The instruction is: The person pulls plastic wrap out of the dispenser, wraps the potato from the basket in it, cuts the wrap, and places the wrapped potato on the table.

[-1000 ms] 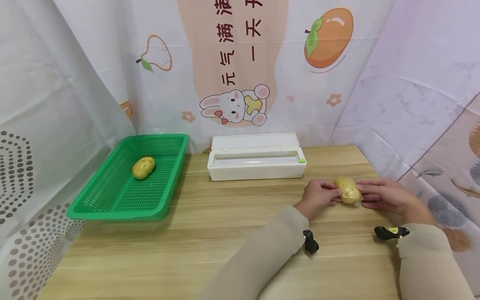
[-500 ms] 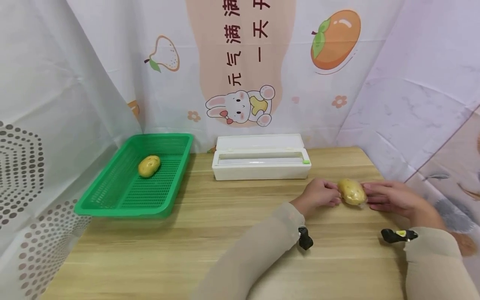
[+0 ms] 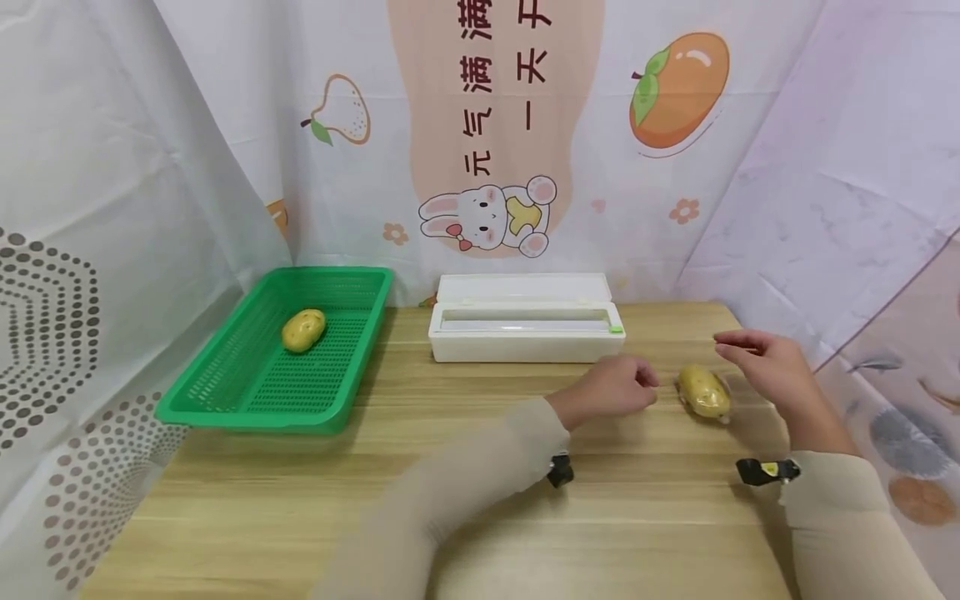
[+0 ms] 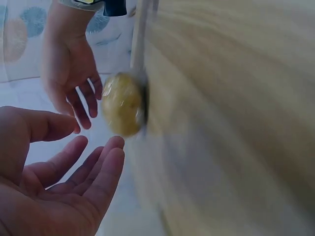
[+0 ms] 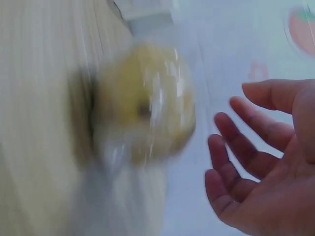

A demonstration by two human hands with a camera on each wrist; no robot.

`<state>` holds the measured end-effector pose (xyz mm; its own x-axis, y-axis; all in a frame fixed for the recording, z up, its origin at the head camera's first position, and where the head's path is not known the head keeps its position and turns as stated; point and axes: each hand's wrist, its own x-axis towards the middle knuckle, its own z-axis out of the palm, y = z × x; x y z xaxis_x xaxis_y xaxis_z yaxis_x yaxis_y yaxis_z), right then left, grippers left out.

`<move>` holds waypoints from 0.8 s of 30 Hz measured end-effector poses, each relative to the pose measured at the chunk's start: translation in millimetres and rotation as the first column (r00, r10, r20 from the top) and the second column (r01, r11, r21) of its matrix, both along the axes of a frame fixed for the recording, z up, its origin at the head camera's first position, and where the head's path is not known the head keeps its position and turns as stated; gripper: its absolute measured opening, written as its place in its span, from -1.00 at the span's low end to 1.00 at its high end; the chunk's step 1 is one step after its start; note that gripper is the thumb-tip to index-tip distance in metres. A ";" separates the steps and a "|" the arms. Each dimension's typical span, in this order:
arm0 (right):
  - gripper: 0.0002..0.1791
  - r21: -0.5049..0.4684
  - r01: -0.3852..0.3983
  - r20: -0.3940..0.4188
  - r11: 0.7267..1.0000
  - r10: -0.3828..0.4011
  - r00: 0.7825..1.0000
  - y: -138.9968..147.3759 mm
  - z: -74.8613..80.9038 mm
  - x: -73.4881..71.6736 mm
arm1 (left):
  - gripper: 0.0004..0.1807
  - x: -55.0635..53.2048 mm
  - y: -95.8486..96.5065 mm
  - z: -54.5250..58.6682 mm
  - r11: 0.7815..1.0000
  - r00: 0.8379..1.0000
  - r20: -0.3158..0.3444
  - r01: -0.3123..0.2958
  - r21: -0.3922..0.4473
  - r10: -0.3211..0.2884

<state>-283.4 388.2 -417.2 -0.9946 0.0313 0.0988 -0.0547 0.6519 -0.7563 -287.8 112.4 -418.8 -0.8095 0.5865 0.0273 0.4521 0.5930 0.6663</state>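
Observation:
A potato (image 3: 704, 392) in clear plastic film lies on the right side of the wooden table, between the two hands. Its film shines in the right wrist view, where the potato (image 5: 147, 103) looks blurred. To its left is my left hand (image 3: 611, 387), apart from it and holding nothing, its fingers loosely bent in the left wrist view. My right hand (image 3: 772, 367) hovers beyond its right side with relaxed fingers, also bare. Another potato (image 3: 303, 331) lies in the green basket (image 3: 337, 417) at the left.
A white cling film box (image 3: 525, 346) with its lid raised stands at the back middle of the table (image 3: 450, 400). Printed curtains (image 3: 345, 208) hang behind the table and along both sides.
Both hands have let go of the wrapped potato, which stays on the table. The left hand has drawn away to the left, the right hand up and away to the right.

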 end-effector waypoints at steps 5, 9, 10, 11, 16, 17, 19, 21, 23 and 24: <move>-0.53 0.131 -0.033 -0.123 0.991 0.049 0.991 -39.2 21.0 -11.0 | -0.77 -12.4 -45.4 13.4 0.999 0.995 -0.089 0.040 -0.014 -0.041; -0.57 0.136 -0.090 -0.194 0.987 0.115 0.974 -72.2 36.7 -18.4 | -0.75 -21.9 -90.0 20.1 0.998 0.989 -0.146 -0.038 -0.044 0.032; -0.61 0.123 -0.101 -0.210 0.987 0.126 0.970 -79.4 37.7 -20.6 | -0.75 -23.8 -101.4 21.8 0.996 0.985 -0.160 -0.068 -0.059 0.057; -0.64 0.110 -0.112 -0.223 0.988 0.134 0.966 -86.2 38.1 -23.1 | -0.75 -26.2 -112.6 23.3 0.992 0.980 -0.182 -0.099 -0.075 0.084; -0.69 0.075 -0.170 -0.224 0.983 0.183 0.957 -115.8 33.9 -40.7 | -0.77 -45.4 -168.6 28.8 0.966 0.928 -0.300 -0.250 -0.067 0.220; -0.69 0.078 -0.182 -0.219 0.980 0.195 0.956 -120.4 31.6 -44.4 | -0.77 -49.5 -179.4 28.1 0.960 0.916 -0.317 -0.277 -0.049 0.248; -0.67 0.081 -0.209 -0.205 0.975 0.221 0.954 -128.2 25.5 -50.9 | -0.78 -55.8 -199.7 26.3 0.946 0.896 -0.326 -0.324 -0.011 0.303; -0.66 0.088 -0.231 -0.191 0.969 0.244 0.951 -134.3 17.8 -56.4 | -0.78 -59.9 -218.1 21.0 0.929 0.879 -0.317 -0.370 0.020 0.357; -0.65 0.085 -0.244 -0.183 0.966 0.256 0.949 -138.8 9.0 -60.5 | -0.76 -61.0 -234.3 14.7 0.911 0.869 -0.283 -0.410 0.045 0.405; -0.64 0.083 -0.247 -0.178 0.965 0.258 0.950 -140.5 4.6 -61.7 | -0.75 -60.8 -241.1 11.5 0.904 0.867 -0.263 -0.425 0.058 0.424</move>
<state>-345.1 247.7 -412.6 -0.9332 -0.2301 0.2761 -0.3588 0.6413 -0.6782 -348.7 -128.7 -407.3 -0.9432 0.1884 0.2735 0.3150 0.7685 0.5570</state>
